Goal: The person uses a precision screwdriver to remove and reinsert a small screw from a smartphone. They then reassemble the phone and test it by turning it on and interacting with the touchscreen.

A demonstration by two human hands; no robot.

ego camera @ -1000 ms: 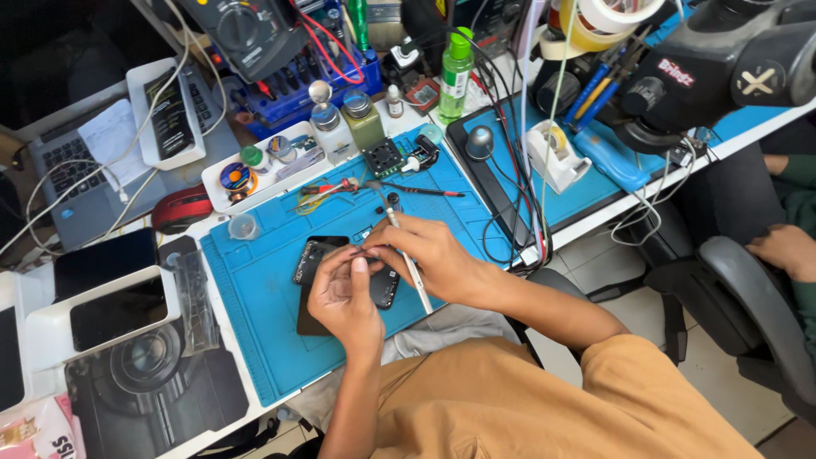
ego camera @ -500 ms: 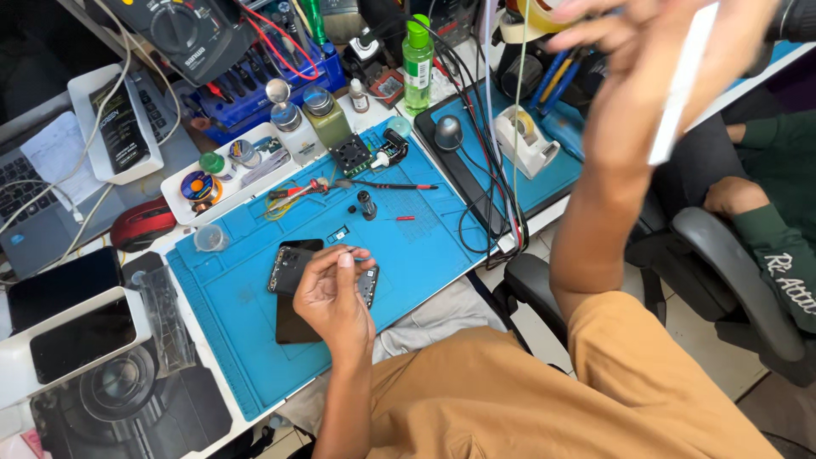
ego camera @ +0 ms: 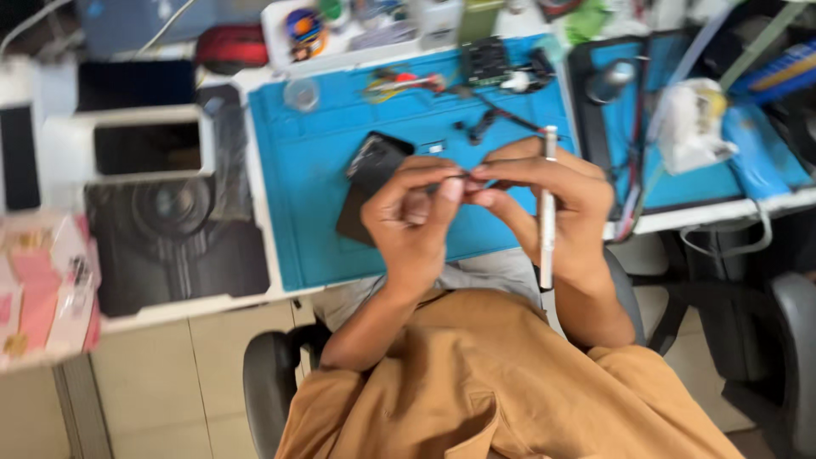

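My left hand point(ego camera: 415, 217) and my right hand point(ego camera: 557, 200) meet over the blue work mat point(ego camera: 297, 212). Their fingertips pinch a small thin dark part point(ego camera: 460, 176) between them. A white pen-shaped tool point(ego camera: 548, 221) is also held upright in my right hand, lying along the palm. A black phone point(ego camera: 370, 174) lies on the mat just beyond my left hand, partly hidden by it. The view is blurred, so I cannot tell what the small part is.
A white parts tray point(ego camera: 340, 34) and a circuit board point(ego camera: 486, 59) sit at the mat's far edge, with loose tools beside them. Phones point(ego camera: 144, 146) and a black mat point(ego camera: 170, 229) lie to the left, a pink box point(ego camera: 42, 289) farther left. A white tape dispenser point(ego camera: 693, 123) stands at the right.
My right hand, raised high to the right with the white tool half a second ago, has come back down to meet my left hand. The view has shifted.
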